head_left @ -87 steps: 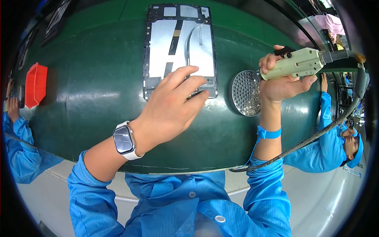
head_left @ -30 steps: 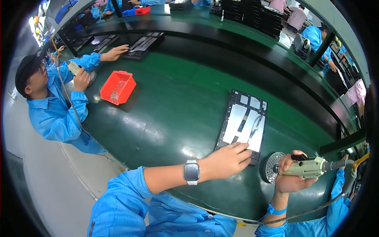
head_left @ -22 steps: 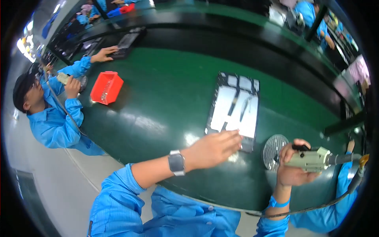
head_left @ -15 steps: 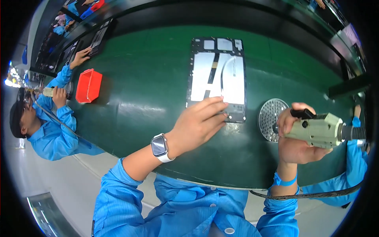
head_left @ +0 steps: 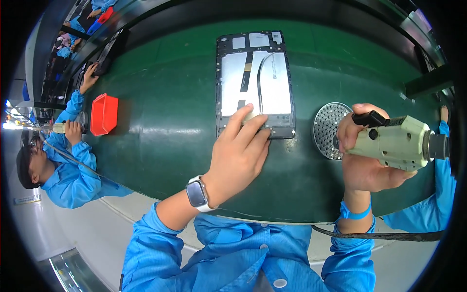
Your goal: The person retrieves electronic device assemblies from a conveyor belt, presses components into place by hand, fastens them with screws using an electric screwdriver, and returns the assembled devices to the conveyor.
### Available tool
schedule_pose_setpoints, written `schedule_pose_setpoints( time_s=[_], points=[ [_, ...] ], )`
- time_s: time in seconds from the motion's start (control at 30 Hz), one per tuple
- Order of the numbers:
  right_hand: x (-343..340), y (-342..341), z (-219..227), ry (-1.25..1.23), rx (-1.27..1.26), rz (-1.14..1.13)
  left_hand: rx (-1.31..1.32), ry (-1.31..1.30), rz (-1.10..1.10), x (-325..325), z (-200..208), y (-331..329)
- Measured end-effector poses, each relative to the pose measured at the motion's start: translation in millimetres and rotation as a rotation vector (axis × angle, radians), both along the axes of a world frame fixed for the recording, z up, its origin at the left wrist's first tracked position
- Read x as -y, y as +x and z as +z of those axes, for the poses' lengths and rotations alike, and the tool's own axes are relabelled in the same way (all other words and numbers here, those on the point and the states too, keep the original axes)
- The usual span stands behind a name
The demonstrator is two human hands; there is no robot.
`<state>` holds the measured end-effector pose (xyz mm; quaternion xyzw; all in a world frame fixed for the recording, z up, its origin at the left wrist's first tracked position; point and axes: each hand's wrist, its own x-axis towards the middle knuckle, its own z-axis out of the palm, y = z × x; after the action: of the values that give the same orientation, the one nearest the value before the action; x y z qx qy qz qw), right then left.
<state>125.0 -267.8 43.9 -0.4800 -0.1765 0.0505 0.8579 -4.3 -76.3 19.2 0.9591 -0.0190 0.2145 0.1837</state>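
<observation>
A flat tablet-like panel (head_left: 279, 82) lies on the green table in front of me, its silvery inner side with a dark frame, strips and a thin black cable facing up. My left hand (head_left: 238, 158) rests on its lower end, fingers stretched and slightly spread. In my right hand (head_left: 362, 168) is a pale green electric screwdriver (head_left: 396, 143) with a black lever, held on its side with its back end pointing right. Its tip is hidden by my fingers, over or beside a round metal plate full of small holes (head_left: 327, 124); whether they touch I cannot tell.
A red bin (head_left: 104, 115) stands on the left of the green table (head_left: 170, 160). Beyond it a co-worker in blue (head_left: 68, 170) holds a similar tool. A dark cable (head_left: 379, 236) runs near my right forearm. A dark post (head_left: 428, 82) juts in at right, with another blue sleeve nearby.
The whole view has shifted, so table items appear higher and a little further left. On the panel my left fingers have spread and straightened. My right hand still grips the screwdriver by the round plate.
</observation>
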Motion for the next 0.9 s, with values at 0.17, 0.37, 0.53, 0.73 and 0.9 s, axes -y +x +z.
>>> schedule_pose_setpoints(
  time_s=[0.17, 0.37, 0.53, 0.73, 0.9],
  points=[
    [14, 12, -16, -0.006, 0.117, 0.186, -0.062, 0.137, 0.156, 16, 11, 3],
    [12, 11, -14, 0.078, 0.074, 0.141, 0.072, -0.118, 0.035, -21, 1, -17],
    [10, 13, -15, 0.085, 0.099, 0.128, 0.056, -0.112, -0.014, -22, 0, -15],
    [14, 26, -23, 0.151, 0.154, 0.083, 0.115, 0.037, -0.173, -52, -8, 11],
    [17, 35, -14, 0.119, 0.143, -0.001, 0.230, 0.097, -0.054, -109, -20, 54]
  ],
)
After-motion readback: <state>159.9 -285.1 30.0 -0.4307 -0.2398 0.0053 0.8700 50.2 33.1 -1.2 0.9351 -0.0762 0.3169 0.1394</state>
